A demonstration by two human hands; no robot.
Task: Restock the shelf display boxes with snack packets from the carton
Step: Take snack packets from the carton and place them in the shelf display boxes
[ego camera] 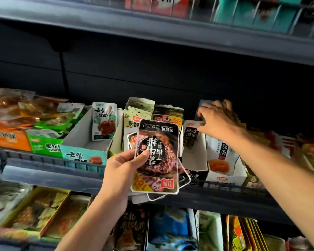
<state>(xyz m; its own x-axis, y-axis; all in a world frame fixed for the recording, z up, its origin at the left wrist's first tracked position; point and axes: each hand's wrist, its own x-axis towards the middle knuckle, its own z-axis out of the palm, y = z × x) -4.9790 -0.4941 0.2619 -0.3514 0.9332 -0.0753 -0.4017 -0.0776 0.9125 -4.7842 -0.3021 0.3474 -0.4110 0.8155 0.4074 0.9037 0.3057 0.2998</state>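
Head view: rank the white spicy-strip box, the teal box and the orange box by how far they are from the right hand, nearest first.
1. White spicy-strip box: just below the right hand, at the shelf's right.
2. Teal box: left of centre, nearly empty, with one packet standing in it.
3. Orange box: at the far left end of the shelf.

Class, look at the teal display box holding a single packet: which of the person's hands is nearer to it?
Left. The left hand, holding dark packets, is beside the teal display box; the right hand reaches boxes farther right.
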